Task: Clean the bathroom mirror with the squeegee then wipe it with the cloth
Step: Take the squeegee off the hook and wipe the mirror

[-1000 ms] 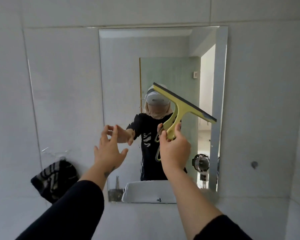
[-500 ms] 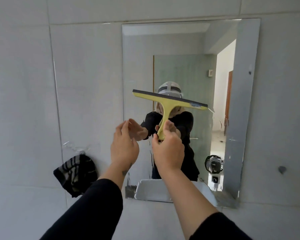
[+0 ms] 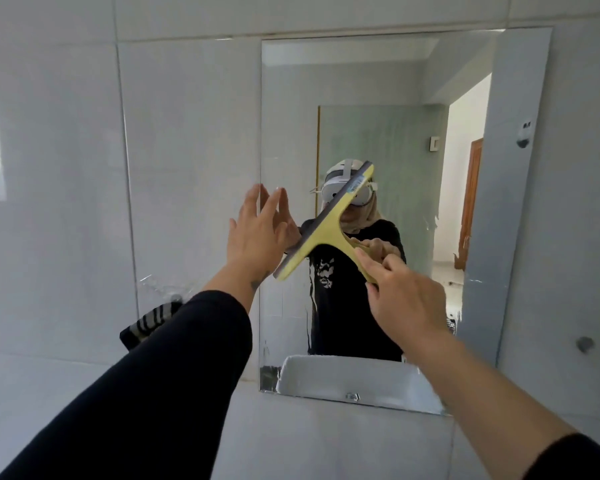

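Observation:
A rectangular mirror (image 3: 378,84) hangs on the tiled wall, with drip marks on its lower part. My right hand (image 3: 400,292) grips the handle of a yellow squeegee (image 3: 326,233), whose dark blade is tilted steeply, upper end to the right, in front of the glass. My left hand (image 3: 257,233) is raised with fingers spread at the mirror's left edge, just left of the blade's lower end. A dark striped cloth (image 3: 146,323) hangs on the wall left of the mirror, partly hidden behind my left sleeve.
Grey wall tiles (image 3: 66,168) surround the mirror. A round stud (image 3: 584,344) sticks out of the wall at the right. The reflection shows a white basin rim (image 3: 343,375), a person in black and an open doorway.
The squeegee has rotated from nearly level to steeply tilted, its right end up. My left hand has opened and risen beside the blade. The view has shifted so the mirror sits further right.

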Tool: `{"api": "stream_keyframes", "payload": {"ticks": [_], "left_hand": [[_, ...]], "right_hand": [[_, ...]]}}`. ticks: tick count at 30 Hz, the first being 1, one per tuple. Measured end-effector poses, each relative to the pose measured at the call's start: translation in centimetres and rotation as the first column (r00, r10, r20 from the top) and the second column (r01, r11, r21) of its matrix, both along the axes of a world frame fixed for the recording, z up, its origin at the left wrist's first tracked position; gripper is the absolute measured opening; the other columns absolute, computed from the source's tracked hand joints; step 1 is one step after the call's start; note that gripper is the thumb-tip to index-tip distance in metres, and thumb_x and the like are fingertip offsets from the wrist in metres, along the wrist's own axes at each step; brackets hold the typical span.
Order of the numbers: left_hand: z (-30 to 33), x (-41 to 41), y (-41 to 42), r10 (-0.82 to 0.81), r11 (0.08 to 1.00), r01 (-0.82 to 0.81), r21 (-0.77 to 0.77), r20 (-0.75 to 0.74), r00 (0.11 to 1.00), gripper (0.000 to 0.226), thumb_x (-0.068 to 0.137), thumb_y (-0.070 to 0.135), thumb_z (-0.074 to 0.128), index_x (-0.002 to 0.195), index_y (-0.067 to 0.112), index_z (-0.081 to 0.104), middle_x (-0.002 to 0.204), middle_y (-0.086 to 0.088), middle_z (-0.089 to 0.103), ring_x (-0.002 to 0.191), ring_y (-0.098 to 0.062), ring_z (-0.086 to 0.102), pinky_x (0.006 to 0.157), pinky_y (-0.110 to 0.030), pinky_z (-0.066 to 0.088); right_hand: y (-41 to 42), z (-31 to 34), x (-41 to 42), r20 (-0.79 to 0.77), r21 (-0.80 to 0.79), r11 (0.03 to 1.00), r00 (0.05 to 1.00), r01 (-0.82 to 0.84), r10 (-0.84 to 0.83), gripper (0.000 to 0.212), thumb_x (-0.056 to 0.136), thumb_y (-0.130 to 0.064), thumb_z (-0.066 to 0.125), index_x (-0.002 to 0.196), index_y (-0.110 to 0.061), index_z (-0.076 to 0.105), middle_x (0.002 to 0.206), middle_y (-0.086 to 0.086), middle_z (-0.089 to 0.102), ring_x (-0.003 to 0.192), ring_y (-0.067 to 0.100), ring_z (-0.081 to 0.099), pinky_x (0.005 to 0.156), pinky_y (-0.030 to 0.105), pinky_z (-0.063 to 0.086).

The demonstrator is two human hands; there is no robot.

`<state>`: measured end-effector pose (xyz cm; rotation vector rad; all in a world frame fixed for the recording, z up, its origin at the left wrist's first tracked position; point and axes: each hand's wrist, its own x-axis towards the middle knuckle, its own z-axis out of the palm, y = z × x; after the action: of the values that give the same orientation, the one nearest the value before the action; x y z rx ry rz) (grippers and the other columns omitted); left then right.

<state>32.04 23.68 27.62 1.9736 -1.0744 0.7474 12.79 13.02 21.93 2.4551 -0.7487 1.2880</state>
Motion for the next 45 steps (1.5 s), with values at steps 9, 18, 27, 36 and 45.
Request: {"api": "stream_keyframes", "payload": {"ticks": [9,18,27,36,45], "left_hand": [[-0.3,-0.2,-2.1,0.126,0.985,-0.142,0.102,0.145,0.981,0.091,0.087,0.019,0.066,0.150,0.037,0.003,0.159,-0.007,-0.011,0.144,-0.031,0.012,0.113,-0.047,0.028],[-0.6,-0.5,-2.5,0.138,0.989,-0.143,0.046,0.100,0.985,0.091,0.085,0.004,0.063,0.150,0.037,0.008,0.159,0.000,-0.012,0.146,-0.029,0.009,0.108,-0.049,0.035],[-0.6,0.3,-3.0,0.166,0.985,-0.170,0.031,0.104,0.981,0.089,0.081,0.008,0.067,0.147,0.038,0.015,0.159,0.003,-0.006,0.137,-0.035,0.031,0.092,-0.052,0.049],[-0.6,1.2,-3.3,0.169,0.985,-0.173,0.028,0.115,0.979,0.093,0.078,0.008,0.071,0.146,0.037,0.014,0.158,0.004,-0.005,0.140,-0.033,0.027,0.088,-0.052,0.051],[-0.5,0.6,-2.7,0.176,0.983,-0.181,0.034,0.123,0.977,0.091,0.078,0.010,0.073,0.146,0.038,0.018,0.157,0.003,-0.002,0.140,-0.029,0.030,0.077,-0.047,0.053]], "right_hand": [[-4.8,1.4,-4.3,0.020,-0.142,0.983,0.993,-0.112,0.116,0.042,0.078,-0.021,0.075,0.119,-0.029,0.066,0.078,0.004,0.059,0.061,0.022,0.058,0.045,0.027,0.048],[-7.6,0.0,-9.0,0.187,-0.044,0.999,0.982,0.001,0.007,0.043,0.083,-0.019,0.071,0.123,-0.032,0.062,0.077,0.000,0.056,0.054,0.014,0.039,0.048,0.022,0.035],[-7.4,-3.4,-10.0,0.318,0.212,0.977,0.946,0.001,-0.069,0.048,0.092,-0.029,0.056,0.138,-0.034,0.045,0.073,-0.003,0.047,0.053,0.009,0.040,0.044,0.017,0.027],[-3.4,-6.4,-5.7,0.666,0.570,0.738,0.728,-0.360,-0.160,0.047,0.092,-0.027,0.057,0.137,-0.032,0.046,0.080,-0.012,0.058,0.073,0.011,0.058,0.060,0.021,0.049],[-0.2,-7.8,-0.4,0.798,0.597,0.504,0.528,-0.624,-0.291,0.050,0.091,-0.032,0.056,0.139,-0.038,0.041,0.091,0.006,0.072,0.073,0.027,0.070,0.064,0.046,0.060]]}}
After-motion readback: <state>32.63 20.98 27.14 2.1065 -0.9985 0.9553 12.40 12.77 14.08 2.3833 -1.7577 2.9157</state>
